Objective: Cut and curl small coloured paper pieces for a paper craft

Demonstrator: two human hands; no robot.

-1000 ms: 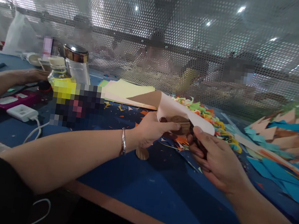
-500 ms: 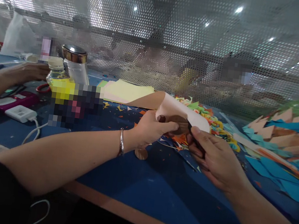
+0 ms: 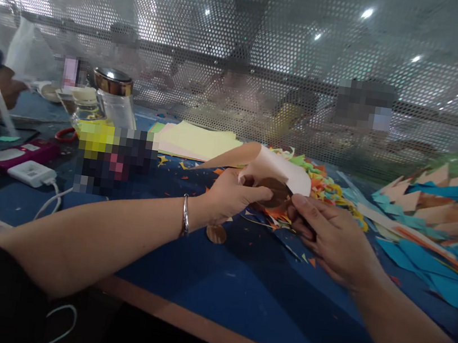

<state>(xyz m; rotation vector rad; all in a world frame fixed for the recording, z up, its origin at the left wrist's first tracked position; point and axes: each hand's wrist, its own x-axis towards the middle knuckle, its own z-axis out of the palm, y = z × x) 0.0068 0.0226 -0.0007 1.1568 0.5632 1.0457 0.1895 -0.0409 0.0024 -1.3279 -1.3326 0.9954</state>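
Note:
My left hand (image 3: 231, 197) is closed on a curled paper sheet (image 3: 285, 165), brown on one side and pale on the other. Its thumb presses on a round brown disc (image 3: 274, 194) lying against the paper. At the disc's right edge, my right hand (image 3: 325, 230) is closed on dark scissors, mostly hidden by the fingers; only a dark tip shows at the paper. A second round brown disc (image 3: 216, 234) lies on the blue table (image 3: 213, 283) below my left wrist.
Cut paper scraps (image 3: 332, 194) are heaped behind my hands, and pale sheets (image 3: 194, 141) lie to the left. Pointed paper pieces (image 3: 432, 206) are stacked at right. A yellow-liquid bottle (image 3: 91, 118) and a clear jar (image 3: 117, 99) stand left. Another person's hand (image 3: 0, 85) is at far left.
The paper sheet has turned and shifted slightly left in my hands, its brown side curling up more. The other person's hand has drawn back left and now holds a clear tube-like item.

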